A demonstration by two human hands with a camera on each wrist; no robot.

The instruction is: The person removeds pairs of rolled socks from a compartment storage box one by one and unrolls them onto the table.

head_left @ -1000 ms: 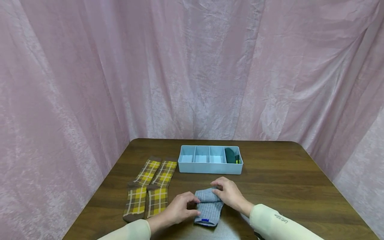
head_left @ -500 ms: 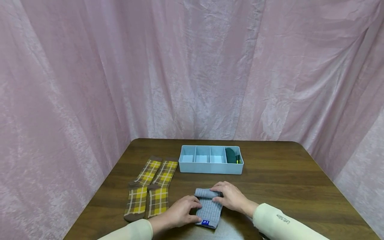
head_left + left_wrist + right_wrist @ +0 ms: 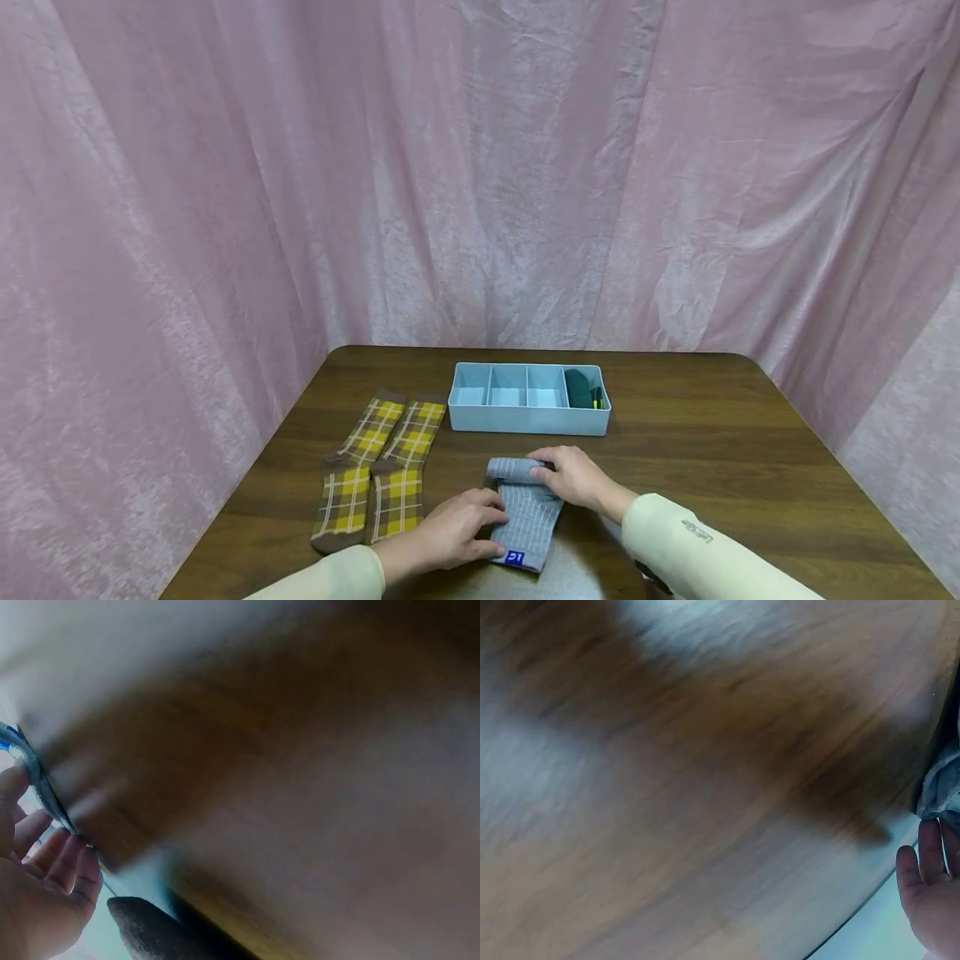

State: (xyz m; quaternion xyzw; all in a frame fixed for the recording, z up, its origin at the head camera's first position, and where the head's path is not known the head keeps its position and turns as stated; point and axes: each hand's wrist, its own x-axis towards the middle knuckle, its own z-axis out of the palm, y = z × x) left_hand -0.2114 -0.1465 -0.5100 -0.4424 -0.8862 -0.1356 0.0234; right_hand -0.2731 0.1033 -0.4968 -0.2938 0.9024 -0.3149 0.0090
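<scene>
A pair of grey socks [image 3: 527,525] with a pale grid pattern and a blue label lies stacked at the front of the table. Its far end is folded over into a thick flap. My right hand [image 3: 576,479] pinches the right side of that flap, fingers over the back and thumb in front. Along the left edge, my left hand [image 3: 457,529] touches the fabric with thumb and fingertips spread apart. In the left wrist view, the fingers [image 3: 64,862] meet the sock's edge. The right wrist view catches grey fabric [image 3: 941,787] above the fingertips at the right border.
Yellow and brown plaid socks [image 3: 397,500] lie flat side by side to the left. Behind the grey socks stands a light blue divided box [image 3: 528,421]. Its rightmost compartment holds a dark green folded item [image 3: 577,389]. A pink curtain [image 3: 480,167] hangs beyond the table [image 3: 705,433].
The far end of the grey socks has been rolled toward me, then lifted slightly away again by my right hand. My left hand has shifted a little to the right along the near part.
</scene>
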